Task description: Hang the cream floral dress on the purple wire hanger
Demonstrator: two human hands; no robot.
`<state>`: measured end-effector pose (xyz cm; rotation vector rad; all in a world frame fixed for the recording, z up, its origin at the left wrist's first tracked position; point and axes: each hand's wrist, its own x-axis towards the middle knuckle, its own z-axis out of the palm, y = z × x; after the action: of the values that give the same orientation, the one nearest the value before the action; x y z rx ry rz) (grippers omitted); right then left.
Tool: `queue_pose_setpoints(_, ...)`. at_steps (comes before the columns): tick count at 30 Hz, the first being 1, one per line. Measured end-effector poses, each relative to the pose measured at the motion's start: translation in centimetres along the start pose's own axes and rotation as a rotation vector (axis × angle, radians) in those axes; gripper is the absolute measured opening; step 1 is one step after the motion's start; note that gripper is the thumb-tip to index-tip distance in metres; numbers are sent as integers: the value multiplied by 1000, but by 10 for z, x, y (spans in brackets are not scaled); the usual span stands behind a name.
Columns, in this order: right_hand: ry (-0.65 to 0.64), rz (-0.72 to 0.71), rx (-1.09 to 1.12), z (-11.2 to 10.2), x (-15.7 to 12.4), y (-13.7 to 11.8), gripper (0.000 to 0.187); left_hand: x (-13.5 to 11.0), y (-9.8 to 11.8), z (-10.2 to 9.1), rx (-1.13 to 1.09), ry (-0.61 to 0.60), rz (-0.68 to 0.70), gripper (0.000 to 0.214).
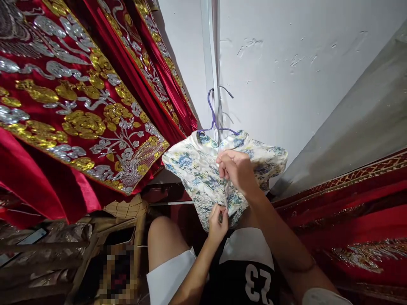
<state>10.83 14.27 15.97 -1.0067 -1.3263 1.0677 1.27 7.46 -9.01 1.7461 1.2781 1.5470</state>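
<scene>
A short-sleeved floral shirt [197, 169], cream with blue and green flowers, hangs in front of me on a purple hanger [213, 114]. Its front opening runs down the middle. Higher up, near the collar, my right hand [233, 167] is closed, pinching the front edge of the shirt. My left hand [218, 222] pinches the same front edge lower down, close to the hem. The fingertips of both hands hide exactly what part of the edge they grip.
The hanger's hook is at a pale vertical pipe [210, 51] on the white wall [286, 63]. Red cloth with gold and silver sequins [82, 123] hangs at the left. More red cloth [375, 220] lies at the right. A bamboo chair [140, 228] stands at lower left.
</scene>
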Motion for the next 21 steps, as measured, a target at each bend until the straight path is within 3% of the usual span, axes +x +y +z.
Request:
queue_pose_setpoints(3,-4,7,33,0,0,-19,25,-3,6,3,-14,10,17,18)
queue_pose_setpoints(6,4,-32,44,0,-9,-18,22,13,25,-9,-52,-17,52,15)
queue_pose_setpoints(7,14,-47,44,-1,-14,-15,21,24,35,-17,-64,-24,77,12)
queue_pose_setpoints(11,42,-67,45,-1,-32,-5,22,91,84,-59,-55,193,249,23)
queue_pose_setpoints(13,29,-81,36,-1,-39,-8,23,127,112,-75,-41,130,359,35)
queue_pose_setpoints(15,13,-118,20,0,-43,-13,23,154,139,-84,50,32,461,33)
queue_pose_setpoints(18,26,-198,-18,1,-42,-12,25,173,168,-89,209,-29,616,24)
queue_pose_setpoints(21,72,-189,-118,0,-41,6,29,179,178,-100,221,148,685,19)
